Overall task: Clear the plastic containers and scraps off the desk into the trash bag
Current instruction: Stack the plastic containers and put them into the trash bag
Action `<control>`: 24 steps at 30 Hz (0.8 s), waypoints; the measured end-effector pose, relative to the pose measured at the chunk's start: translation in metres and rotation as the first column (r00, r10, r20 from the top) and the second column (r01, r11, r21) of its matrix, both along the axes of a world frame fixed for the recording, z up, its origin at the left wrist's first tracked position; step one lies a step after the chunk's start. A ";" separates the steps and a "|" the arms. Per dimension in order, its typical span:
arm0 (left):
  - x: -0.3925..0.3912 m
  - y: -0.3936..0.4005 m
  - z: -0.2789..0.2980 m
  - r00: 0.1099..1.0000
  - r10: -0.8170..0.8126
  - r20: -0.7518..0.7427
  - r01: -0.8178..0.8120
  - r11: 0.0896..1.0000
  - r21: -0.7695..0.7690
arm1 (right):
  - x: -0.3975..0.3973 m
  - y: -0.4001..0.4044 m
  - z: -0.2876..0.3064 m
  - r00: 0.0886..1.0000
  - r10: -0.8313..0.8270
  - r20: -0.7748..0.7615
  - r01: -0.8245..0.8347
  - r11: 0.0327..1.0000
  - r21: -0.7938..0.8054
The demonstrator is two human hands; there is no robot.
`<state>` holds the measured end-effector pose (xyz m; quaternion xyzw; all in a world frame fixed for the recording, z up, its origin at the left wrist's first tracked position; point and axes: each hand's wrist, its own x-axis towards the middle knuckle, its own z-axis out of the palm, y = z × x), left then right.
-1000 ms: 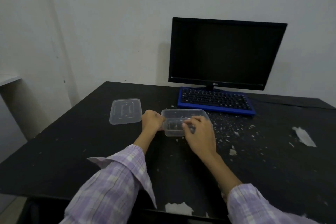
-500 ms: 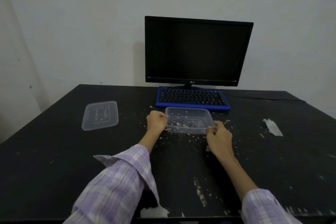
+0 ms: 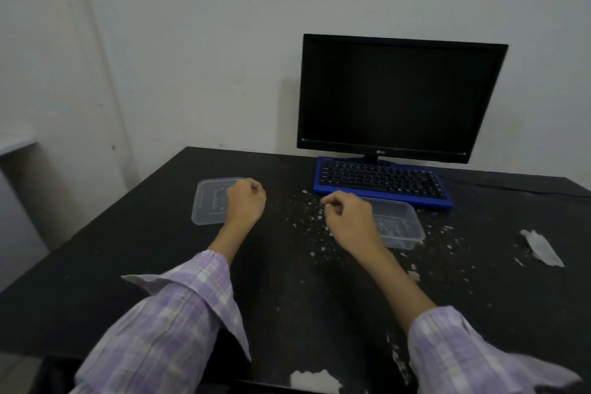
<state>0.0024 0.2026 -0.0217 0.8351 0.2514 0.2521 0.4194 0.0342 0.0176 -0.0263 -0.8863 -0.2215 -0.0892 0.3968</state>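
The black desk point(image 3: 166, 269) fills the lower half of the frame, its surface scuffed and speckled. At the upper right a dark monitor point(image 3: 396, 96) stands against the wall, and a blue-framed keyboard point(image 3: 380, 181) lies just in front of it. The clear plastic container point(image 3: 401, 225) sits open side up at centre right, just below the keyboard's front edge, its long axis running from left to lower right across the frame; its left end is hidden behind the right hand point(image 3: 350, 221). The clear lid point(image 3: 209, 201) lies flat at centre left, long axis running roughly left to right, with its right part covered by the left hand point(image 3: 244, 201). The left hand is curled into a fist over the lid (whether it actually grips the lid, I cannot tell), knuckles up, forearm reaching in from a purple checked sleeve at the bottom. The right hand has its fingers bent downward with thumb and forefinger drawn together; whether they hold anything cannot be told. A torn white scrap point(image 3: 542, 248) lies at the right edge, and small white crumbs point(image 3: 308, 221) are scattered between the two hands
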 end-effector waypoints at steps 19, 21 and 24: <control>-0.021 0.103 -0.027 0.975 0.163 -0.152 -0.181 0.977 -0.112 | 0.029 0.162 -0.042 0.955 0.061 -0.291 -0.090 0.992 -0.087; -0.019 0.100 -0.027 0.977 0.164 -0.137 -0.185 0.970 -0.160 | 0.032 0.159 -0.039 0.937 0.057 -0.344 -0.053 0.998 0.019; -0.016 0.093 -0.027 0.986 0.140 -0.089 -0.159 0.952 -0.262 | 0.032 0.144 -0.024 0.855 0.143 -0.498 0.011 0.956 0.292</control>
